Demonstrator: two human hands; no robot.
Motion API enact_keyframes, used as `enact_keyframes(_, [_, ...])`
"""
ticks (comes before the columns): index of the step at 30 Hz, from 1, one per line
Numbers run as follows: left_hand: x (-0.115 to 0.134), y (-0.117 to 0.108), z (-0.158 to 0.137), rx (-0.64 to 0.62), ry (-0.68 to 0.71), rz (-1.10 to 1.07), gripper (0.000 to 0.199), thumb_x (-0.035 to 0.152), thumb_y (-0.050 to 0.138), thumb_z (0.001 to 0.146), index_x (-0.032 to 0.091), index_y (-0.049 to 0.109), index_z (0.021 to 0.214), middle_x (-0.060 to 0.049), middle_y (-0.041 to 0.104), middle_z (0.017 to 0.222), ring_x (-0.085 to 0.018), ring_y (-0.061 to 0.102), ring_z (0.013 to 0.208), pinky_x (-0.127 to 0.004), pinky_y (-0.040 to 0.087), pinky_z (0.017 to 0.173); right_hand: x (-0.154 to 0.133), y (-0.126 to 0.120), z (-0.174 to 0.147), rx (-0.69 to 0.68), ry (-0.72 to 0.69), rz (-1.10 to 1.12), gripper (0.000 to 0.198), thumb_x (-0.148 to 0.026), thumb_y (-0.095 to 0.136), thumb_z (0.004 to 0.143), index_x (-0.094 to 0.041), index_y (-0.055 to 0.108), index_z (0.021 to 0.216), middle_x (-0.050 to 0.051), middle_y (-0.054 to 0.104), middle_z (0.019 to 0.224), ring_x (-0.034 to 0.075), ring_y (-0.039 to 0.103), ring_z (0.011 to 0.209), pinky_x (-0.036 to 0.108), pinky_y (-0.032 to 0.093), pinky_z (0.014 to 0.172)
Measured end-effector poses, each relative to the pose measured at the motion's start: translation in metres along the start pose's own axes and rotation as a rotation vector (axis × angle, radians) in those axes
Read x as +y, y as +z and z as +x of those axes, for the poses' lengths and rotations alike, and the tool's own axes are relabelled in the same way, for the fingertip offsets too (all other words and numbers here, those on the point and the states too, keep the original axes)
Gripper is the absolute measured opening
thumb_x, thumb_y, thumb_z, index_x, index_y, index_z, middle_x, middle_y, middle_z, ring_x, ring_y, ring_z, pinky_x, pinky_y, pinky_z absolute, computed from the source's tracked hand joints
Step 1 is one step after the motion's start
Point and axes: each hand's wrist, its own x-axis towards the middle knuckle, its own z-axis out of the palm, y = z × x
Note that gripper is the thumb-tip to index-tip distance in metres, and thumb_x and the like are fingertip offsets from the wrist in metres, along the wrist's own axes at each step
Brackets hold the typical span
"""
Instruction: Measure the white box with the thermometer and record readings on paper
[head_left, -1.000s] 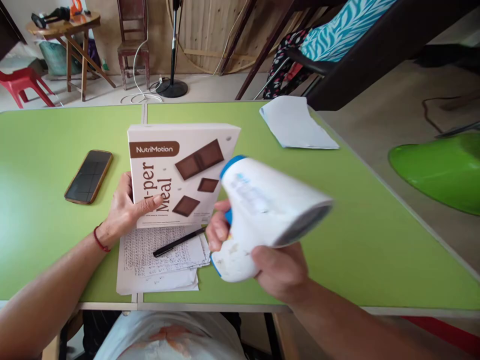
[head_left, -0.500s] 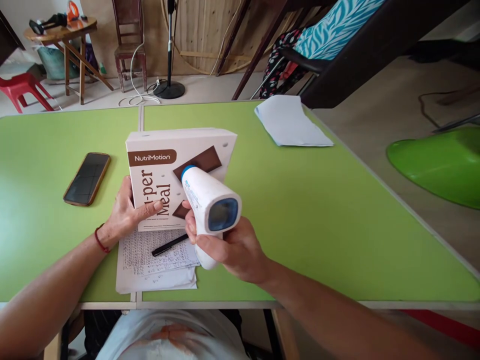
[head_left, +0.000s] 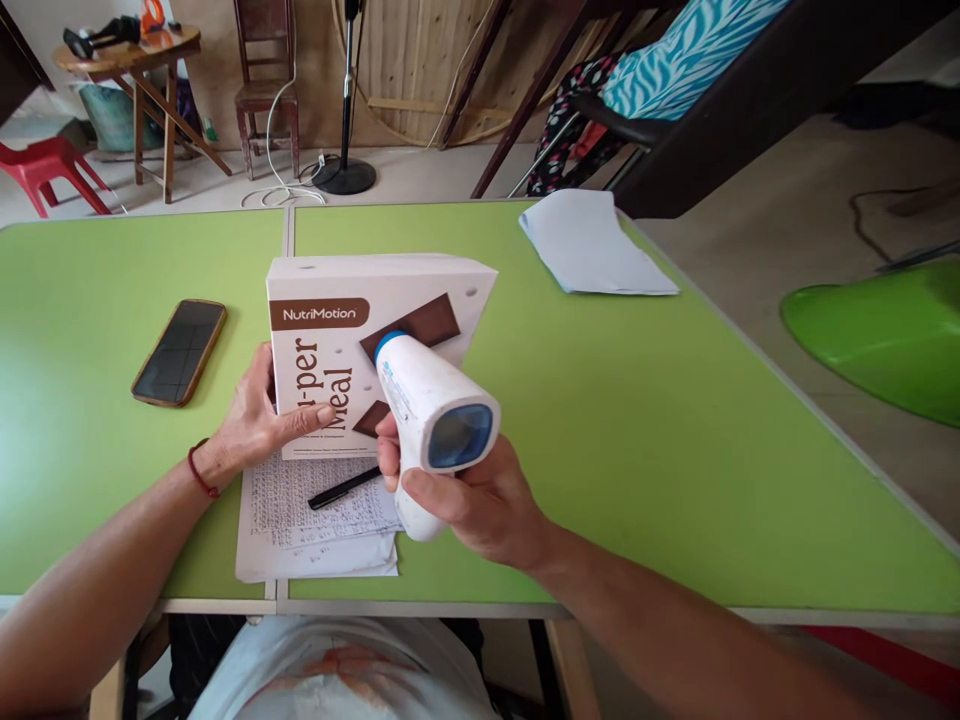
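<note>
My left hand [head_left: 259, 415] grips the lower left edge of a white NutriMotion box [head_left: 315, 365], thumb across its front. The box stands tilted, its printed face toward me. In my right hand [head_left: 480, 500] is a white infrared thermometer [head_left: 435, 395] with a blue tip, my fingers wrapped round its handle. Its tip points at the brown picture on the box; whether it touches cannot be told. The screen at its back faces me and looks dark. Below the box lie handwritten sheets [head_left: 322, 560] with a black pen [head_left: 343, 488] on them, partly hidden by my right hand.
On the green table [head_left: 637, 450] a phone [head_left: 180, 352] lies at the left and folded white paper [head_left: 600, 245] at the far right. Beyond the table stand a fan base [head_left: 345, 178], a wooden chair [head_left: 266, 95] and a seated person in patterned trousers [head_left: 555, 130].
The box and the thermometer have shifted slightly right together, and the box's right side sits a little further out. Both hands keep their hold. The view has moved slightly too.
</note>
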Motion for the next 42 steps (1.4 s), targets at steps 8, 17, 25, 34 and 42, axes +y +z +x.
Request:
enact_keyframes(8, [0.000,-0.001,0.001,-0.038,0.030,-0.004,0.074,0.046,0.084,0.065,0.014,0.046,0.121,-0.018,0.062,0.117,-0.034,0.063,0.103,-0.047,0.058,0.077,0.001,-0.001,-0.002,-0.035,-0.024,-0.017,0.017,-0.027,0.065,0.079,-0.021,0.052,0.072,-0.003,0.048,0.063,0.010,0.046,0.053,0.026,0.042,0.048])
enact_keyframes(17, [0.007,-0.014,0.007,-0.150,0.059,0.195,0.075,0.050,0.084,0.065,0.016,0.048,0.122,-0.015,0.066,0.111,-0.032,0.066,0.095,-0.050,0.059,0.077,0.006,-0.002,-0.003,-0.032,-0.016,-0.063,0.017,-0.029,0.066,0.079,-0.021,0.052,0.077,-0.002,0.052,0.068,0.012,0.051,0.058,0.028,0.044,0.051])
enact_keyframes(25, [0.006,-0.006,0.004,-0.063,0.088,0.094,0.068,0.047,0.085,0.066,0.016,0.053,0.117,-0.016,0.065,0.113,-0.034,0.066,0.099,-0.047,0.060,0.072,0.008,-0.007,-0.007,-0.028,-0.038,-0.126,0.028,-0.042,0.068,0.081,-0.021,0.058,0.097,-0.001,0.056,0.069,0.014,0.054,0.059,0.031,0.047,0.052])
enact_keyframes(34, [-0.006,-0.021,0.023,0.234,0.257,-0.080,0.067,0.044,0.088,0.064,0.019,0.053,0.115,-0.010,0.066,0.117,-0.032,0.063,0.110,-0.049,0.055,0.094,0.022,-0.082,0.016,0.226,-0.470,-1.003,0.041,-0.044,0.064,0.085,-0.021,0.059,0.118,0.011,0.066,0.095,0.026,0.064,0.084,0.042,0.057,0.067])
enact_keyframes(42, [-0.036,-0.032,0.037,0.177,0.281,-0.046,0.070,0.044,0.085,0.068,0.020,0.050,0.124,-0.010,0.064,0.118,-0.032,0.062,0.113,-0.051,0.052,0.097,0.049,-0.120,0.031,0.210,-0.378,-1.453,0.038,-0.039,0.059,0.089,-0.019,0.062,0.121,0.013,0.072,0.103,0.030,0.064,0.092,0.050,0.049,0.082])
